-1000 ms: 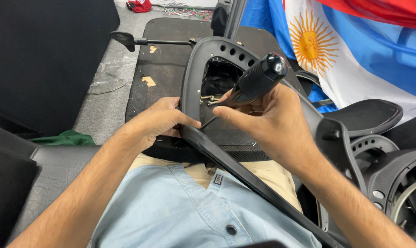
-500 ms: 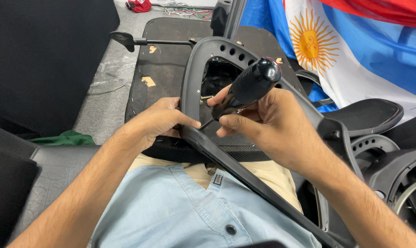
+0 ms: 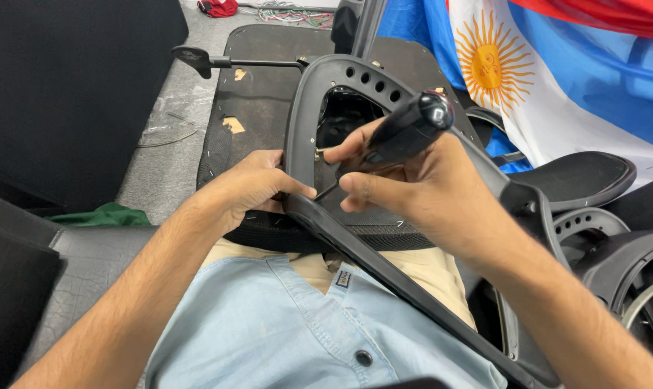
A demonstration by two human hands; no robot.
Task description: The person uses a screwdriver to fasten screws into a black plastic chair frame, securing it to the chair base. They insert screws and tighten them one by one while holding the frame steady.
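Frame [image 3: 301,130], a grey plastic chair part with a row of holes, lies across the person's lap, one long bar running off toward 5 o'clock. At 9 o'clock of it, the left hand [image 3: 251,189] is clenched round its edge. At 3 o'clock, the right hand [image 3: 420,194] grips a black-handled screwdriver [image 3: 402,133], tip angled into the opening. A sun-marked flag [image 3: 528,79] hangs at 1 o'clock.

Frame [image 3: 301,122] centre, on seat pad [image 3: 258,94]; screwdriver [image 3: 402,133] right of it; flag [image 3: 557,79] upper right; armrest [image 3: 579,176] right.
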